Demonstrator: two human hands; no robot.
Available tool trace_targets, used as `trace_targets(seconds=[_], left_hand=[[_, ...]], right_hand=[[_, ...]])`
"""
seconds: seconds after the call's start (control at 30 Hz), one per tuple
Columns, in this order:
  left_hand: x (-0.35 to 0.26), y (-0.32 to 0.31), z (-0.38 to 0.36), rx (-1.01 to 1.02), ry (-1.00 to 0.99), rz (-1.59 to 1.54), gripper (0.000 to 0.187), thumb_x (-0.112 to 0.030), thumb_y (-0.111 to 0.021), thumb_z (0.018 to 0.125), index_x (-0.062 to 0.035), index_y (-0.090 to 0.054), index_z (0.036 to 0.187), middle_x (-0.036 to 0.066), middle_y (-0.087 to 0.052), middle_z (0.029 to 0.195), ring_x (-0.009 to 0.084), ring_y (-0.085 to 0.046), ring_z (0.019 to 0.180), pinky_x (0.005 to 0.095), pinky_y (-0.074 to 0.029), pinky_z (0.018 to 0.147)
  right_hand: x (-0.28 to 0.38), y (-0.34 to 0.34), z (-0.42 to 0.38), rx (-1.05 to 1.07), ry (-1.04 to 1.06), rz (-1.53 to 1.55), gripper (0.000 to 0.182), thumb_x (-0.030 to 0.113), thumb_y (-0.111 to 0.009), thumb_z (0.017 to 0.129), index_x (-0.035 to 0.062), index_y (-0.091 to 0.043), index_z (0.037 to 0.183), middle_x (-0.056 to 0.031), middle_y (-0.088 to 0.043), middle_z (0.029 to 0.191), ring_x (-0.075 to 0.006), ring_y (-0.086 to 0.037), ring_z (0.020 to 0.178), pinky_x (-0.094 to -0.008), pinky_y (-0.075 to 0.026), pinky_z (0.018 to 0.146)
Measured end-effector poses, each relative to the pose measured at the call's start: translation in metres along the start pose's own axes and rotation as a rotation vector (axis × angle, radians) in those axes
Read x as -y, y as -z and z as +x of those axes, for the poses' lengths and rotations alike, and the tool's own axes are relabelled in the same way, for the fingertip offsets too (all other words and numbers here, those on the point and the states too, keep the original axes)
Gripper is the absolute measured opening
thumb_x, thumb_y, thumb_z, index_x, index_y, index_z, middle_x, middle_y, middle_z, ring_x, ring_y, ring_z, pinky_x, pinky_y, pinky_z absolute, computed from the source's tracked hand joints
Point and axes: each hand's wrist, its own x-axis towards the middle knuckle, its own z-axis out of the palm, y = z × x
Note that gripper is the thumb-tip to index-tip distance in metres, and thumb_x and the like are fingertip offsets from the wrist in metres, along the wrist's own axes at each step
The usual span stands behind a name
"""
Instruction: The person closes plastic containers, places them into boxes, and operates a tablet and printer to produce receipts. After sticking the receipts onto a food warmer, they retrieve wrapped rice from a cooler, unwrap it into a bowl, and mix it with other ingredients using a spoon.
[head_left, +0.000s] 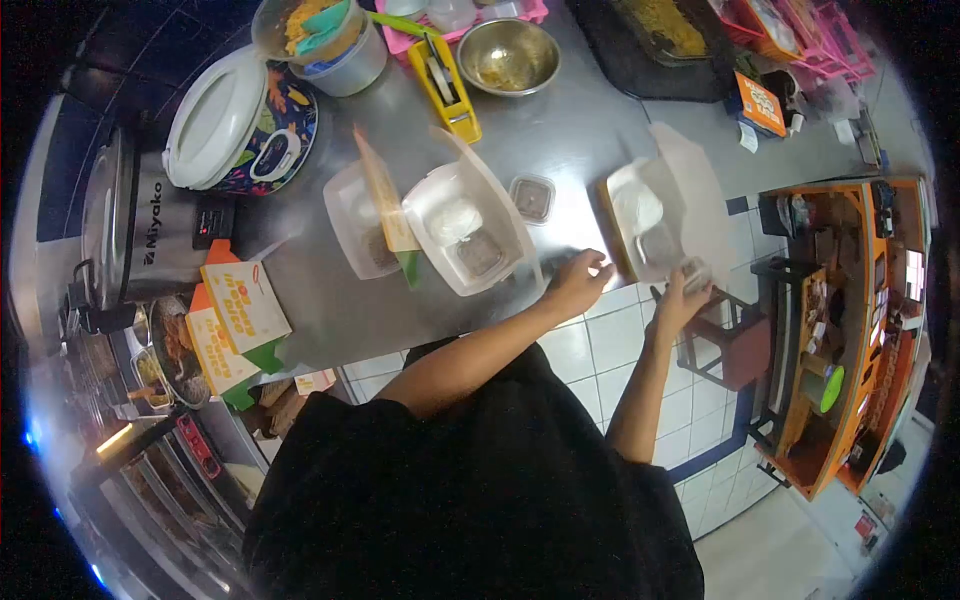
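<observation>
My right hand (pixel 680 298) is closed around a small clear plastic tub (pixel 696 274), just over the near edge of an open paper food box (pixel 614 225). Inside that box lie a white wrapped lump (pixel 637 208) and a clear container (pixel 658 250). My left hand (pixel 580 284) hovers by the table's front edge, left of this box, fingers loosely curled and apart with nothing visible in them. A lidded small tub (pixel 533 199) sits on the steel table. Further left, another open box (pixel 428 235) holds a white lump (pixel 456 220) and a clear container (pixel 479 256).
A third open box (pixel 345 215) stands left. Behind are a yellow tape dispenser (pixel 445 90), a metal bowl (pixel 509 57) and a black tray (pixel 600 45). A rice cooker (pixel 150 215), a patterned pot (pixel 240 125) and printed folded boxes (pixel 245 305) line the left side.
</observation>
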Motion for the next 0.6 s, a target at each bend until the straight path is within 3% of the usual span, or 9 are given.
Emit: trace_targets(seconds=[0.03,0.07,0.13,0.17,0.23,0.33,0.47,0.53,0.6], left_hand=[[-0.011,0.008,-0.005,-0.043,-0.067,0.203,0.042,-0.022,-0.062,0.091,0.001,-0.052,0.124,0.02,-0.058,0.123,0.0337,-0.062,0.102,0.0458,-0.049,0.087],[-0.021,0.014,-0.006,-0.04,-0.073,0.205,0.042,-0.022,-0.062,0.091,0.001,-0.052,0.124,0.02,-0.058,0.123,0.0337,-0.062,0.102,0.0458,-0.049,0.087],[-0.032,0.022,-0.001,-0.412,-0.476,0.528,0.048,-0.014,-0.059,0.088,0.0047,-0.048,0.131,0.027,-0.043,0.141,0.0437,-0.045,0.126,0.0546,-0.035,0.104],[-0.037,0.024,0.003,-0.42,-0.48,0.528,0.048,-0.014,-0.059,0.088,0.0047,-0.048,0.131,0.027,-0.043,0.141,0.0437,-0.045,0.126,0.0546,-0.035,0.104],[-0.045,0.026,0.013,-0.59,-0.313,0.881,0.059,-0.014,-0.058,0.087,0.0076,-0.04,0.139,0.034,-0.023,0.15,0.0507,-0.019,0.14,0.063,-0.016,0.112],[-0.053,0.029,0.027,-0.73,-0.131,0.752,0.068,-0.018,-0.059,0.087,0.0079,-0.033,0.144,0.039,-0.017,0.15,0.0535,-0.012,0.142,0.0676,-0.007,0.111],[-0.04,0.019,0.042,-0.694,-0.02,0.77,0.068,-0.017,-0.058,0.086,0.0092,-0.033,0.143,0.04,-0.017,0.149,0.0541,-0.01,0.142,0.0669,-0.01,0.112],[-0.029,0.013,0.031,-0.533,-0.153,0.84,0.058,-0.009,-0.052,0.085,0.0004,-0.043,0.141,0.033,-0.023,0.15,0.0505,-0.02,0.14,0.0659,-0.015,0.112],[-0.009,0.002,0.02,-0.421,-0.282,0.952,0.056,-0.012,-0.052,0.087,-0.0065,-0.045,0.142,0.027,-0.028,0.15,0.0463,-0.025,0.139,0.0666,-0.018,0.11]], right_hand=[[0.008,-0.002,0.009,0.008,0.011,-0.167,0.089,0.018,-0.074,0.082,-0.0101,-0.019,0.146,-0.0272,-0.041,0.138,-0.0281,-0.054,0.115,-0.0358,-0.046,0.098],[0.002,-0.003,0.015,0.003,0.013,-0.164,0.089,0.018,-0.074,0.082,-0.0101,-0.019,0.146,-0.0272,-0.041,0.138,-0.0281,-0.054,0.115,-0.0358,-0.046,0.098],[0.012,-0.013,0.02,0.043,0.033,-0.081,0.093,0.019,-0.075,0.081,-0.0109,-0.017,0.146,-0.028,-0.044,0.133,-0.0297,-0.054,0.114,-0.0346,-0.048,0.093],[0.031,-0.013,0.009,0.064,-0.002,-0.053,0.091,0.019,-0.074,0.08,-0.0151,-0.018,0.143,-0.0355,-0.036,0.14,-0.0354,-0.041,0.132,-0.0398,-0.031,0.111],[0.034,-0.013,-0.004,0.081,-0.022,-0.046,0.089,0.018,-0.073,0.079,-0.0148,-0.019,0.142,-0.0346,-0.037,0.138,-0.035,-0.042,0.13,-0.0398,-0.032,0.11],[0.027,-0.005,-0.024,0.121,0.025,-0.099,0.084,0.017,-0.073,0.077,-0.0142,-0.024,0.138,-0.0307,-0.04,0.133,-0.0339,-0.045,0.125,-0.039,-0.034,0.108],[0.025,-0.006,-0.073,0.317,0.136,-0.124,0.082,0.014,-0.073,0.076,-0.0113,-0.027,0.139,-0.0274,-0.041,0.132,-0.0332,-0.046,0.122,-0.0398,-0.036,0.106],[0.022,-0.003,-0.083,0.384,0.141,-0.09,0.081,0.013,-0.073,0.076,-0.0102,-0.028,0.139,-0.0268,-0.041,0.132,-0.033,-0.046,0.121,-0.0403,-0.036,0.106],[0.025,-0.002,-0.094,0.374,0.062,-0.08,0.079,0.011,-0.073,0.077,-0.0084,-0.029,0.14,-0.0265,-0.042,0.131,-0.0328,-0.046,0.121,-0.0411,-0.036,0.106]])
